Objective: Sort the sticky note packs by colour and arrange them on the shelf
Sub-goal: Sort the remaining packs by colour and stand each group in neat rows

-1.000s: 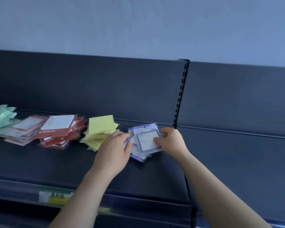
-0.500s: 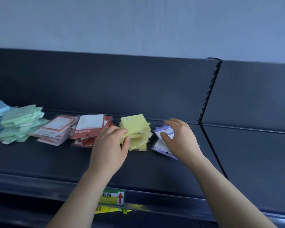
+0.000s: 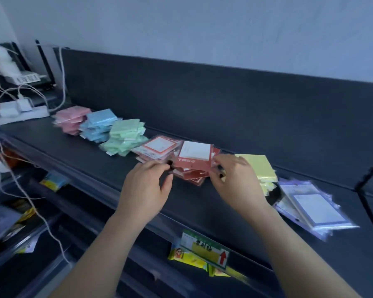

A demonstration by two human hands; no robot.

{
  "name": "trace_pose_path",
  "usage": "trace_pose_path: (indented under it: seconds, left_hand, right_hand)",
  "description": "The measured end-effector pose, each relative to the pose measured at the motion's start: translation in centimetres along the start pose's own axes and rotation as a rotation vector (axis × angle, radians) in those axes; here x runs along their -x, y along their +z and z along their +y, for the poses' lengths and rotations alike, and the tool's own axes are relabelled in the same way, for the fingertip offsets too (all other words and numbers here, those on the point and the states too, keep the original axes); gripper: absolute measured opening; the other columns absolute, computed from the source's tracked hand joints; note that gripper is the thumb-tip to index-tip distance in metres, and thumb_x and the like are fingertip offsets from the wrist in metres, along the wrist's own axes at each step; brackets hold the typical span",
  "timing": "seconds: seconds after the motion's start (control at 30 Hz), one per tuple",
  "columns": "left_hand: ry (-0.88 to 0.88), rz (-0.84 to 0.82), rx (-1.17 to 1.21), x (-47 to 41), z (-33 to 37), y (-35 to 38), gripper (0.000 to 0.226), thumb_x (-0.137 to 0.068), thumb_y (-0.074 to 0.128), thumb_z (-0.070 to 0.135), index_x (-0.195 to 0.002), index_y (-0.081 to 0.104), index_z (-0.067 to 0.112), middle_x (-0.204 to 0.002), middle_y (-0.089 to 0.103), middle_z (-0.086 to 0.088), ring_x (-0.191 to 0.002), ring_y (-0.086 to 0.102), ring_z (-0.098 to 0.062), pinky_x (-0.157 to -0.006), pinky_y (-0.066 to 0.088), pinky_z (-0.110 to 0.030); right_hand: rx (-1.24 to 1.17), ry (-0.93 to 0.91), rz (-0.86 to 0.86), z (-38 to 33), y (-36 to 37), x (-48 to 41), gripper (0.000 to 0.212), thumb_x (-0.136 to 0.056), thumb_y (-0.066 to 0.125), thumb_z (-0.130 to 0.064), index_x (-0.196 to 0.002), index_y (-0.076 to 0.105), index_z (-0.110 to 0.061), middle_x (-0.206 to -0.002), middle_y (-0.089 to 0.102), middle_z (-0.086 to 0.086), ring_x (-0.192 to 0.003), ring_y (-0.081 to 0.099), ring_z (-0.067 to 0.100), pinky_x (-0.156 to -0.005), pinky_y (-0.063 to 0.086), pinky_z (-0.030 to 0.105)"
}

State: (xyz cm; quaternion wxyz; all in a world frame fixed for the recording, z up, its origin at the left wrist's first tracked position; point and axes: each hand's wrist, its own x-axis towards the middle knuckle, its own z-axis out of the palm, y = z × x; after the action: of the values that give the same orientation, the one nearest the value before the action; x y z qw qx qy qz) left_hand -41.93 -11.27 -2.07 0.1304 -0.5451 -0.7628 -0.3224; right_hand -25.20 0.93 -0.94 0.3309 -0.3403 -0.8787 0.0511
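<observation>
Far left, a white power strip (image 3: 19, 114) with chargers plugged in, and a white cable (image 3: 19, 183) trails down from it. Behind sits a white router (image 3: 27, 78). Down front, a green price label (image 3: 205, 249) with a red arrow, yellow packets (image 3: 186, 257) just beneath.

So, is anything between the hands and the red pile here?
Nothing visible. The left hand is at the left edge of the red pile, the right hand at its right edge, partly covering the yellow pile. Blur hides whether either hand grips it.
</observation>
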Motion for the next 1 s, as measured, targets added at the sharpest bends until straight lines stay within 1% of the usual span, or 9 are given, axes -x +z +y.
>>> trace_pose_path:
  seconds: [0.1,0.17,0.27,0.33,0.47,0.73,0.83,0.9,1.0]
  left_hand:
    - [-0.051,0.023,-0.007,0.2,-2.7,-1.1,0.025,-0.088,0.064,0.023,-0.111,0.07,0.014,-0.102,0.068,-0.002,-0.091,0.059,-0.026,-0.078,0.052,-0.041]
    - [-0.083,0.042,-0.015,-0.2,-4.5,-1.7,0.024,-0.088,0.064,0.023,-0.11,0.07,0.014,-0.101,0.068,-0.002,-0.092,0.06,-0.026,-0.079,0.052,-0.042]
    - [-0.11,0.064,-0.021,-1.1,-7.8,-2.4,0.025,-0.089,0.063,0.025,-0.111,0.07,0.014,-0.102,0.068,-0.003,-0.093,0.06,-0.026,-0.08,0.052,-0.04]
    - [-0.119,0.069,-0.024,-2.0,-10.4,-3.1,0.026,-0.09,0.062,0.026,-0.111,0.07,0.014,-0.103,0.068,-0.002,-0.092,0.059,-0.025,-0.079,0.052,-0.04]
    - [-0.11,0.077,-0.026,-4.4,-16.3,-5.0,0.025,-0.089,0.064,0.025,-0.11,0.07,0.013,-0.1,0.068,-0.003,-0.09,0.059,-0.026,-0.077,0.051,-0.039]
    - [-0.058,0.029,-0.025,-10.0,-28.3,-8.2,0.03,-0.088,0.063,0.025,-0.114,0.068,0.012,-0.102,0.067,-0.006,-0.094,0.059,-0.028,-0.08,0.051,-0.042]
    - [-0.048,0.02,-0.016,-11.8,-31.1,-8.2,0.027,-0.087,0.064,0.026,-0.11,0.069,0.012,-0.098,0.066,-0.007,-0.091,0.058,-0.029,-0.077,0.051,-0.043]
    - [-0.037,0.014,-0.038,-12.8,-32.3,-7.9,0.024,-0.087,0.065,0.025,-0.104,0.069,0.009,-0.095,0.065,-0.009,-0.089,0.057,-0.031,-0.074,0.05,-0.042]
    - [-0.013,0.031,-0.045,-14.2,-33.7,-7.4,0.025,-0.084,0.068,0.022,-0.105,0.069,0.01,-0.102,0.065,-0.01,-0.093,0.058,-0.032,-0.076,0.047,-0.04]
  right_hand:
    - [0.015,-0.023,0.016,-2.0,1.6,-1.0,0.012,-0.078,0.068,-0.013,-0.089,0.069,-0.007,-0.085,0.071,0.007,-0.081,0.064,0.031,-0.082,0.048,0.039]
    - [0.018,-0.032,0.026,-3.3,2.8,-2.2,0.015,-0.078,0.07,-0.017,-0.09,0.07,-0.008,-0.086,0.071,0.006,-0.081,0.064,0.03,-0.085,0.047,0.038]
    - [0.001,-0.065,0.013,-5.5,4.9,-4.3,0.017,-0.084,0.06,-0.022,-0.096,0.069,-0.013,-0.089,0.071,0.002,-0.087,0.063,0.027,-0.091,0.042,0.038]
    - [-0.005,-0.059,-0.002,-7.2,6.4,-5.8,0.023,-0.084,0.058,-0.017,-0.105,0.068,-0.014,-0.1,0.07,0.0,-0.096,0.062,0.023,-0.1,0.039,0.04]
    - [0.006,-0.01,-0.02,-11.3,9.7,-9.2,0.036,-0.086,0.06,-0.021,-0.121,0.064,-0.013,-0.12,0.067,0.001,-0.113,0.059,0.021,-0.111,0.031,0.042]
    - [-0.001,0.095,0.003,-19.8,16.5,-14.8,0.036,-0.091,0.058,-0.024,-0.124,0.061,-0.012,-0.12,0.066,0.003,-0.116,0.057,0.021,-0.114,0.022,0.036]
    - [0.016,0.118,0.004,-21.4,18.3,-16.0,0.032,-0.091,0.058,-0.025,-0.119,0.063,-0.012,-0.117,0.067,0.002,-0.115,0.056,0.022,-0.112,0.023,0.036]
    - [0.03,0.127,-0.011,-21.9,19.4,-16.8,0.036,-0.09,0.057,-0.029,-0.123,0.061,-0.014,-0.119,0.066,0.001,-0.117,0.055,0.02,-0.113,0.025,0.038]
    - [0.058,0.111,-0.032,-22.4,20.7,-18.3,0.041,-0.089,0.059,-0.034,-0.124,0.06,-0.015,-0.124,0.064,-0.001,-0.119,0.054,0.019,-0.113,0.026,0.038]
